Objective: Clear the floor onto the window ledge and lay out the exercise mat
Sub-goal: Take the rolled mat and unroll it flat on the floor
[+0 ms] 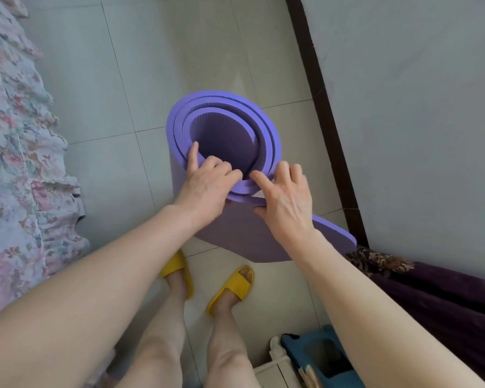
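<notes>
Both hands are gripping one mat [235, 236], which is the only mat in view. Left hand [207, 183] is curling its fingers over the top edge of the inner layers, with one finger lying straight along the rim. Right hand [289, 203] is pinching the loose outer layer, thumb outside and fingers over the edge.

Two yellow slippers [235, 285] are showing on the person's feet, just behind the mat.

The mat is purple foam, rolled loosely in about three layers and standing upright on its end, so its open spiral is facing up. The inner face is showing fine ribs. The outer end is hanging free toward the right. Whether the lower end is touching the tiles, I cannot tell.

The mat is standing over the pale tiled floor [123, 79], between a flowered bed cover [11, 163] on the left and a dark strip [319, 107] at the foot of a pale wall [403, 107] on the right. Bare tiles are stretching ahead between these two edges. A dark purple cloth [445, 303] and a blue object [294, 345] are lying near the right arm.
</notes>
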